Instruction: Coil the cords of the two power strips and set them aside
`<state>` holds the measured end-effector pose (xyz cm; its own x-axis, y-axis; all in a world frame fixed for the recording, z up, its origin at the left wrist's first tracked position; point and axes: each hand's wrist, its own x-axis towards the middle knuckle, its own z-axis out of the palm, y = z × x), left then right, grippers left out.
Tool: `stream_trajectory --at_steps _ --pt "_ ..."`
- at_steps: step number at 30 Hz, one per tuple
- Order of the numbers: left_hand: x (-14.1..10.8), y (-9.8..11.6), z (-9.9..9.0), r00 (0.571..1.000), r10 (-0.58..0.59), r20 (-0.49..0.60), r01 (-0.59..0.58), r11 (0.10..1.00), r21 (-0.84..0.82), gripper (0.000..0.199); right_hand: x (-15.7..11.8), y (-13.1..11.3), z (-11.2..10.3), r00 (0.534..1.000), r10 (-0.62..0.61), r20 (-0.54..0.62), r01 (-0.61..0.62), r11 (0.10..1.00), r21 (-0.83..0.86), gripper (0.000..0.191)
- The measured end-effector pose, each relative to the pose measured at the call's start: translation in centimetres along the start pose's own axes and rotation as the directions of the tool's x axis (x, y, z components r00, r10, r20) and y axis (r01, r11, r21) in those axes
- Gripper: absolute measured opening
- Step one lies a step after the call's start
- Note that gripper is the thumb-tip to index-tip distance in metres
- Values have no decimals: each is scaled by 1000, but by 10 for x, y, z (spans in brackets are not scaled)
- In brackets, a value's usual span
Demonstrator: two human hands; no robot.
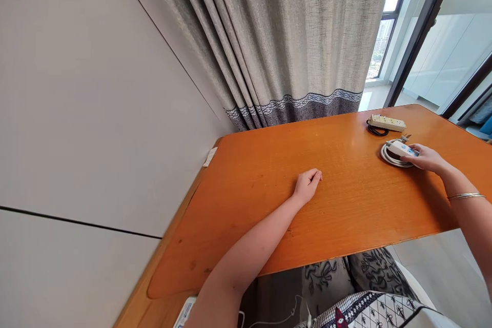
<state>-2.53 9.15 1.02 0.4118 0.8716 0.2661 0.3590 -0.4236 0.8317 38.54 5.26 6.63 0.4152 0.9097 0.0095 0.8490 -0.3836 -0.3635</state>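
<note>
My left hand (307, 185) rests on the orange wooden table (246, 179) near its middle, fingers curled into a loose fist with nothing showing in it. Farther right, my right hand (425, 158) is closed around the near end of a white power strip (402, 149) with blue marks. The strip's white cable (390, 159) is coiled around and beneath it, and its plug (404, 138) points away beside the strip. Just behind lies a cream power strip (387, 123) with a black cable (376, 130) bunched at its left end.
A grey curtain (307, 36) hangs behind the table, and a pale panel wall (96, 87) runs along the left. A folded paper (209, 157) lies at the left edge. Below the near edge are my lap and a thin white cord (277, 322).
</note>
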Motion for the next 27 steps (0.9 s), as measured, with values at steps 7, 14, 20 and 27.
stream_trajectory --at_steps 7,14,20,27 --pt "-9 3 9 998 14 58 -13 1000 -21 32 -36 -76 39 990 -130 58 112 963 246 52" --pt "-6 -8 -5 995 5 -97 -28 971 -239 93 -75 -147 48 854 -432 289 -57 476 878 45" --pt "13 -14 -32 977 -203 -70 155 893 -423 41 -71 -145 27 932 -329 153 -60 276 959 41" --pt "23 -11 -83 849 -391 -355 54 733 -678 31 -50 -99 -1 992 -92 85 -52 316 947 41"
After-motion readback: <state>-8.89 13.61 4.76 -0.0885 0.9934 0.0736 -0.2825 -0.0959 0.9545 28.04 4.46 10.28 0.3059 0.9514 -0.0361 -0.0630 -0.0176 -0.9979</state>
